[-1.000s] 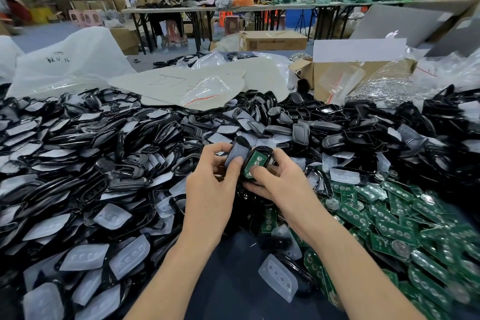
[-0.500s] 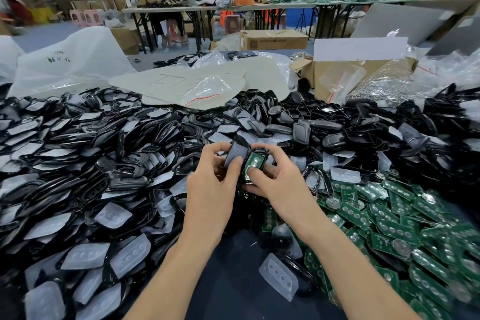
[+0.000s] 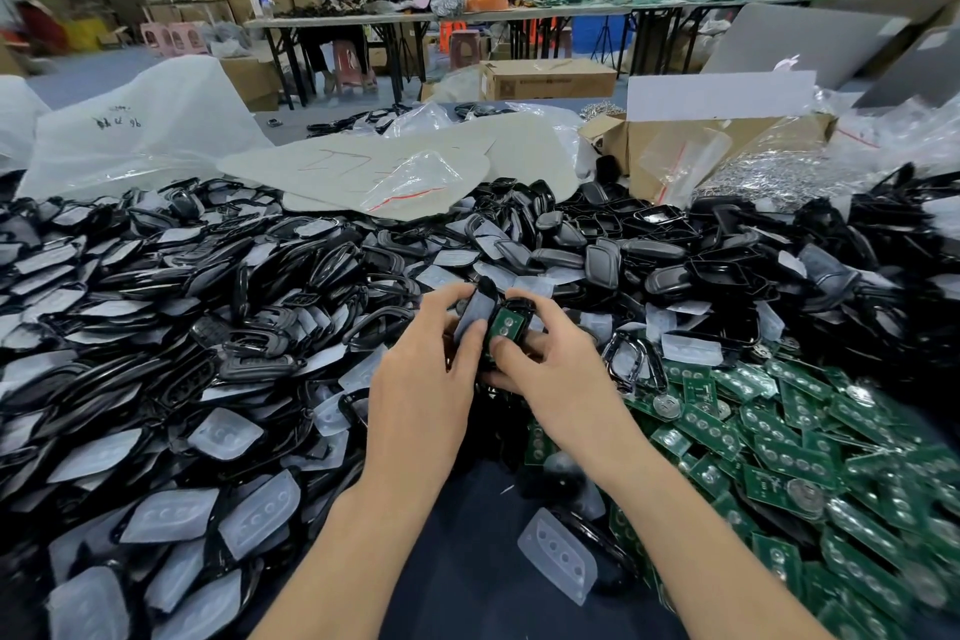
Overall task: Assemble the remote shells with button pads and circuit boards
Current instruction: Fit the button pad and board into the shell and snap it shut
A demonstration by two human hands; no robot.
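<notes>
The left grip (image 3: 421, 400) pinched a black shell half (image 3: 474, 314); the right grip (image 3: 563, 372) curled round a second shell (image 3: 522, 309) holding a green circuit board (image 3: 503, 326), thumb pressed on it. Loose boards (image 3: 779, 452) lay right of the grips, button pads (image 3: 171, 515) left.

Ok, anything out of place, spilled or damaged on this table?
Nothing looks damaged. One stray button pad lies apart on the dark table near the circuit boards, away from the pad heap at left. Left hand grips a shell cover, right hand a shell with board.
</notes>
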